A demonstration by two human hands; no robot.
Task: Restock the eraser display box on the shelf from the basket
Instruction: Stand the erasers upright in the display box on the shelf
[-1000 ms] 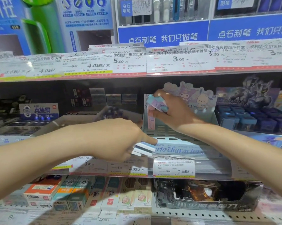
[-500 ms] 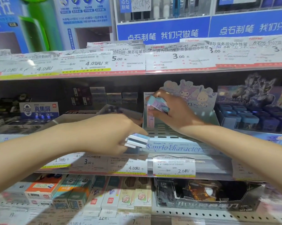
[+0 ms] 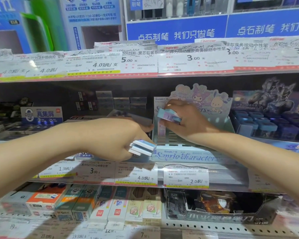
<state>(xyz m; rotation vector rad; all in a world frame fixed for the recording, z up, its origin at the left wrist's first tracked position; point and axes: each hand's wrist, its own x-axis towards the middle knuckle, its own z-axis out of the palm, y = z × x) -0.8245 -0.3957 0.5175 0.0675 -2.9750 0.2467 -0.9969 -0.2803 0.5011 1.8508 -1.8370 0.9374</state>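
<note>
The pale blue eraser display box (image 3: 186, 156), with cartoon characters on its back card, stands on the middle shelf. Its slotted tray is mostly bare, with one pink eraser (image 3: 161, 130) upright at the left. My right hand (image 3: 188, 121) reaches into the box and grips a light blue eraser (image 3: 168, 115) above the left slots. My left hand (image 3: 114, 138) hovers just left of the box front and holds a small stack of blue-and-white erasers (image 3: 142, 147). The basket is out of view.
A price-tag rail (image 3: 145, 175) runs along the shelf edge below the box. Blue boxed goods (image 3: 266, 128) sit to the right, a grey tray (image 3: 42, 128) to the left. The upper shelf's tag rail (image 3: 145, 64) hangs close overhead. Pencil boxes (image 3: 100, 207) fill the shelf below.
My left hand with its eraser stack has drifted slightly up and left. My right hand has stayed over the box's left slots with the blue eraser.
</note>
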